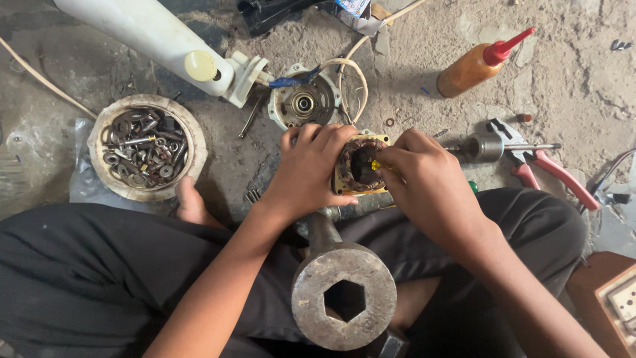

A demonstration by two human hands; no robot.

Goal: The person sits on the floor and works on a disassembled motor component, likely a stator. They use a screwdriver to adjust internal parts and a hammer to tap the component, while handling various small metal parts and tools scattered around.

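Stator core, copper-wound and surely heavy and stiff, sits between our knees above the floor, our left hand clamped round its steel rim, right hand pinching a yellow-handled tool into its fragile windings.

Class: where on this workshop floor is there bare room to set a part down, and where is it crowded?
Bare floor lies between the orange glue bottle and the red-handled pliers, and left of the bowl of washers. It is crowded around the left hand, right hand and motor stator.
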